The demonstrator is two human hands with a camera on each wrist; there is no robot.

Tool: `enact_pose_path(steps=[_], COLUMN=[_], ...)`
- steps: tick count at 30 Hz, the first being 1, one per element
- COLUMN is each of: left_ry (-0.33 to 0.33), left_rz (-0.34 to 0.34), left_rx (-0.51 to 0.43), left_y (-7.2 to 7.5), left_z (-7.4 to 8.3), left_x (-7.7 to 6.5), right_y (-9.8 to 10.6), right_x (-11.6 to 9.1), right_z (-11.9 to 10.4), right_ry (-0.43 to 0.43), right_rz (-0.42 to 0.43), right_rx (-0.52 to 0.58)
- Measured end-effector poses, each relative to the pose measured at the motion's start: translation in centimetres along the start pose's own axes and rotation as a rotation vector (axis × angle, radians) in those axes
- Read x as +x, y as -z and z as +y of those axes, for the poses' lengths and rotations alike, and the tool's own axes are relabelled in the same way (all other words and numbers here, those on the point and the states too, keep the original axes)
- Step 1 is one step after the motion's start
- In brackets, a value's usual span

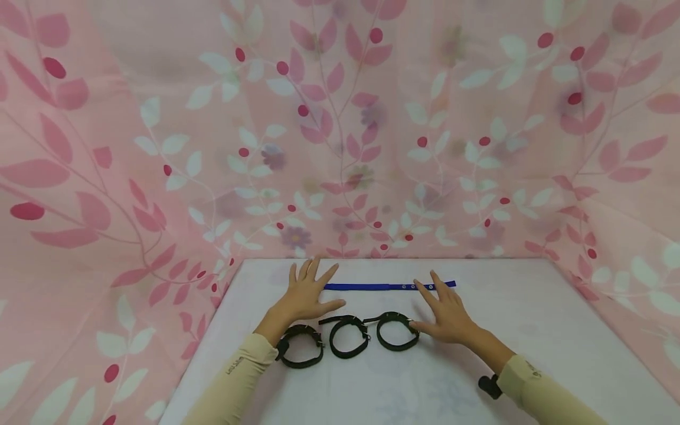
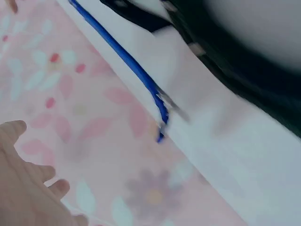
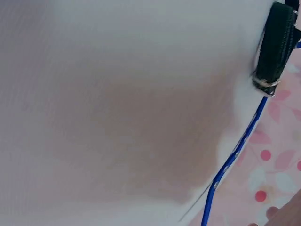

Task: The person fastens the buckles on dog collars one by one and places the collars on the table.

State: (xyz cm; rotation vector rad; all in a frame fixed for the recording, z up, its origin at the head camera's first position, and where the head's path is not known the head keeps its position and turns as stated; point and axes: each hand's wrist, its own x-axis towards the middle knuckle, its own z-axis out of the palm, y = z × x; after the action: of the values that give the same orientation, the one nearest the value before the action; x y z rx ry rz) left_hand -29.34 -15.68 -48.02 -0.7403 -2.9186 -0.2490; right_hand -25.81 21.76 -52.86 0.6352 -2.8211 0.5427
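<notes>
A blue collar [image 1: 366,287] with eyelets along its right part lies stretched out flat toward the table's far side. Its metal buckle end shows in the left wrist view, on the blue strap [image 2: 157,101]. My left hand [image 1: 304,297], fingers spread, hovers around that buckle end and hides it in the head view. Over the eyelet end, my right hand [image 1: 448,316] has its fingers extended, with fingertips overlapping the strap. Nearer me are three dark collars, each buckled into a loop: a left one [image 1: 301,364], a middle one [image 1: 347,355] and a right one [image 1: 397,347], close to my right thumb.
The white tabletop [image 1: 467,401] ends at a back edge against a pink leaf-patterned cloth [image 1: 340,147], which also rises on both sides. A black wrist camera [image 1: 490,386] sits below my right wrist. My left wrist overlaps the left dark loop.
</notes>
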Motion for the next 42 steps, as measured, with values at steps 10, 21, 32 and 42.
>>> enact_pose_path(steps=[10,21,32,42], left_ry=[-0.032,0.052,0.073,0.05], left_rz=[0.009,-0.134,-0.152,-0.097], left_rx=[0.031,-0.367,-0.403,-0.33], left_y=[-1.7,-3.9,-4.6,-3.7], left_z=[-5.3,-8.3,-8.3,-8.4], left_x=[-0.6,1.1,2.2,2.6], right_y=[-0.9,-1.9,-2.8,-2.1], right_x=[1.4,2.9,4.5,4.5], right_z=[4.4,6.9,7.6,7.0], right_ry=[0.085,-0.134,-0.248,-0.275], right_rz=[0.056,-0.046,-0.122,-0.114], right_rx=[-0.081,-0.011,-0.014,0.188])
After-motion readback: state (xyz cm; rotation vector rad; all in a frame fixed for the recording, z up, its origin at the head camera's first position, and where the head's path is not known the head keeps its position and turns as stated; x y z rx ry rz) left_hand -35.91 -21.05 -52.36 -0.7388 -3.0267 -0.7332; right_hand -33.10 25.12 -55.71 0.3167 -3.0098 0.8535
